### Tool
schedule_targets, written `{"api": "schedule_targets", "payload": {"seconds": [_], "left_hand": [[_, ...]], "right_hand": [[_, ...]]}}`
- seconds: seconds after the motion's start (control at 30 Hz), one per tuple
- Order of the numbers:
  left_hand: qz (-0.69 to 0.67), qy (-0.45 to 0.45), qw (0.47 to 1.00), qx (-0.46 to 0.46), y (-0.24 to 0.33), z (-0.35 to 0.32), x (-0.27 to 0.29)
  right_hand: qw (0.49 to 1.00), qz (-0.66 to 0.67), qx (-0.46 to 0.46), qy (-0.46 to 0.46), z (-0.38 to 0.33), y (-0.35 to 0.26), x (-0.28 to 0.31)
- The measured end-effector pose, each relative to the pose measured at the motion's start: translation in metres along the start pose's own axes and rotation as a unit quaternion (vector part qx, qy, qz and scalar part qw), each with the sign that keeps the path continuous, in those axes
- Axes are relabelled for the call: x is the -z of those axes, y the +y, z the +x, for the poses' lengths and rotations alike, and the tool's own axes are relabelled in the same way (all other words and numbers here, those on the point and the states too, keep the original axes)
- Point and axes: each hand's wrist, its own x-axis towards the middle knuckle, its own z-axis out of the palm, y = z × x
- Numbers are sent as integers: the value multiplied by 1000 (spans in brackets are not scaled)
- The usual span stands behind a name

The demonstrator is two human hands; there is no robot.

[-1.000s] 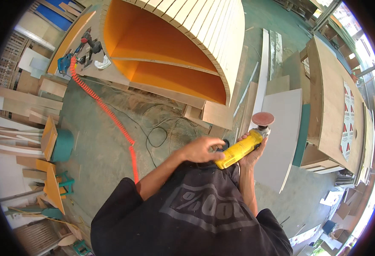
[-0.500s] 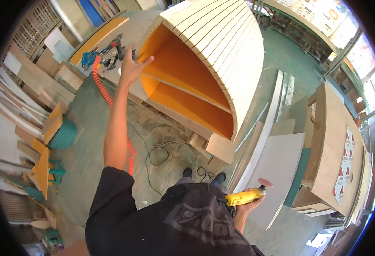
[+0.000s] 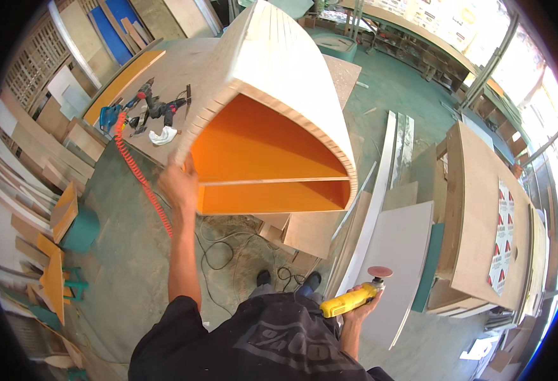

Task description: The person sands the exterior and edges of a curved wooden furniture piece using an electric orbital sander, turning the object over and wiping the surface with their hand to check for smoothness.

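My left hand [image 3: 179,184] reaches up and grips the lower left edge of a large curved wooden cabinet [image 3: 279,82], pale slatted wood outside and orange inside with one shelf. My right hand [image 3: 363,303] hangs low at my side, closed around a yellow angle grinder [image 3: 354,297] with a reddish sanding disc [image 3: 380,272] facing up. My dark shoes stand on the green floor just under the cabinet.
An orange coiled hose [image 3: 140,181] runs from power tools [image 3: 155,109] on a bench at upper left. A black cable [image 3: 219,251] loops on the floor. White panels [image 3: 398,254] lean at right beside a big plywood piece [image 3: 482,209]. Timber offcuts line the left side.
My left hand has gone from the grinder up to the cabinet's edge. The right hand, with the grinder, has dropped to my side. The view has tilted up toward the cabinet.
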Motion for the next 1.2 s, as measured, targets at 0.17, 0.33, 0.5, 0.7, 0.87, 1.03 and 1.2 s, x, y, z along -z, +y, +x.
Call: {"api": "schedule_targets", "payload": {"seconds": [0.17, 0.33, 0.5, 0.7, 0.87, 1.03, 1.2], "left_hand": [[16, -43, 999, -8, 49, -61, 41], [-198, 71, 962, -176, 13, -76, 4], [-335, -79, 924, -165, 13, -61, 13], [-341, -106, 927, -119, 38, -77, 22], [-291, -81, 950, -77, 107, -124, 21], [-260, -65, 961, -61, 168, -152, 6], [-210, -48, 976, -33, 221, -158, -22]], "right_hand": [[1000, -16, -13, 8, 23, -9, -10], [998, -41, -30, -32, 51, -25, -18], [999, -43, -17, -13, 69, -40, -34], [996, -82, -46, -8, 102, -71, -23], [988, -139, -36, -58, 125, -88, -36], [988, -130, -51, -59, 132, -92, -52], [990, -126, -37, -55, 122, -96, -55]]}}
